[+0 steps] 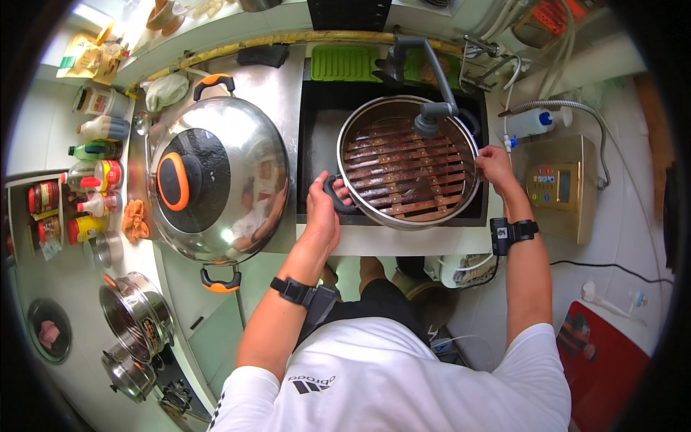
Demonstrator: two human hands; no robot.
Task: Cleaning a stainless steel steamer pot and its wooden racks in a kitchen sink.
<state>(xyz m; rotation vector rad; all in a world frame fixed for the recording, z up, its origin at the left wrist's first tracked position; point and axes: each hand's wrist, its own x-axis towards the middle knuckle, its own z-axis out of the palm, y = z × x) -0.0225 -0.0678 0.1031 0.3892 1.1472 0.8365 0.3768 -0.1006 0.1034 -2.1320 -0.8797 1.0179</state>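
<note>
A round stainless steel steamer pot (372, 216) sits over the black sink (324, 146), tilted slightly. Brown wooden slats, which look wet, form a rack (410, 167) inside it. My left hand (324, 202) is at the pot's left side, its fingers around a black loop handle (336, 195). On the opposite side, my right hand (494, 166) pinches the pot at its rim; any handle there is hidden by the fingers. The grey swivel faucet (427, 121) hangs over the pot's far part, and no water stream can be made out.
Left of the sink stands a large wok with a domed steel lid (243, 151) and orange-black handles. A green drying mat (345, 62) lies behind the sink. Bottles and jars (102, 173) line the left counter, near stacked steel pots (135, 318). A metal control box (561, 189) is at right.
</note>
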